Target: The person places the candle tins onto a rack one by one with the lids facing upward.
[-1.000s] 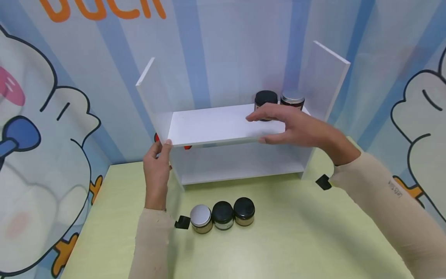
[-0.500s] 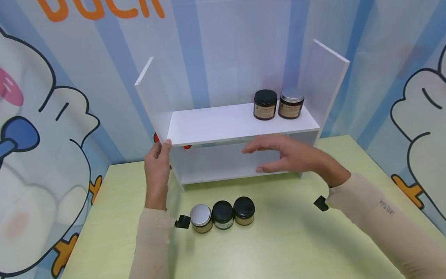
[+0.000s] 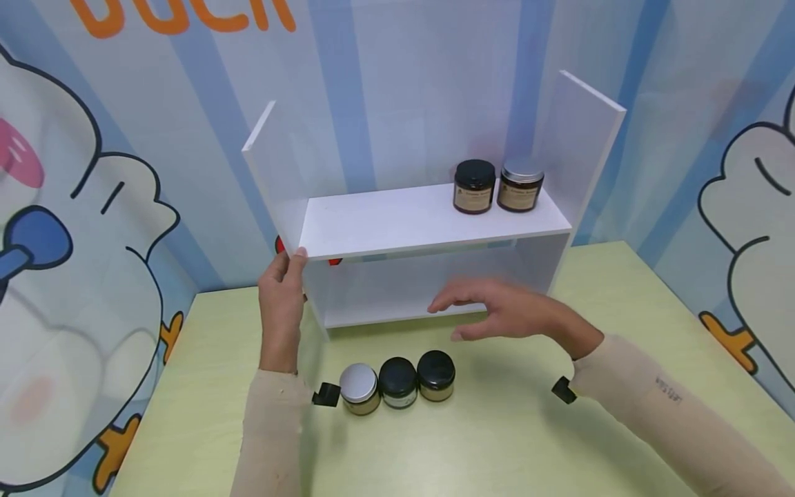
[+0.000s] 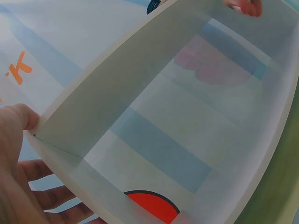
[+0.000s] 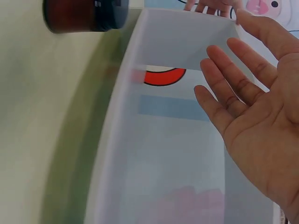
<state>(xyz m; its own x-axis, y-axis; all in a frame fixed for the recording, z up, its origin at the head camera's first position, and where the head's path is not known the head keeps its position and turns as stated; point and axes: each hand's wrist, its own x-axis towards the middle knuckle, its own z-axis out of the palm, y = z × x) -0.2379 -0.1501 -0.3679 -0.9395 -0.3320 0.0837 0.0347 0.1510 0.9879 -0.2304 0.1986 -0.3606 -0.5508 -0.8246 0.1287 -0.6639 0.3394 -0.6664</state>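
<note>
My left hand [image 3: 281, 304] grips the left side panel of a white two-tier shelf [image 3: 385, 224], its thumb on the front edge and its fingers around the outside, as the left wrist view shows too. My right hand [image 3: 506, 307] hovers before the lower tier, fingers relaxed and apart, nothing in the palm [image 5: 261, 135]. On the table below it stand three jars in a row: a silver-lidded jar [image 3: 359, 388], a black-lidded jar [image 3: 398, 383] and another black-lidded jar [image 3: 436, 375]. The upper tier bears a dark jar with a black lid [image 3: 475, 186] and a silver-lidded dark jar [image 3: 520, 185] at its right end.
The shelf stands on a pale yellow-green table [image 3: 609, 414], close to a striped blue backdrop [image 3: 422, 90] with cartoon figures. Its right side panel [image 3: 580, 145] rises above the upper tier beside the jars.
My right hand has drawn back from the jars on the upper tier, moving down and toward me with nothing in it. My left hand keeps its grip on the side panel.
</note>
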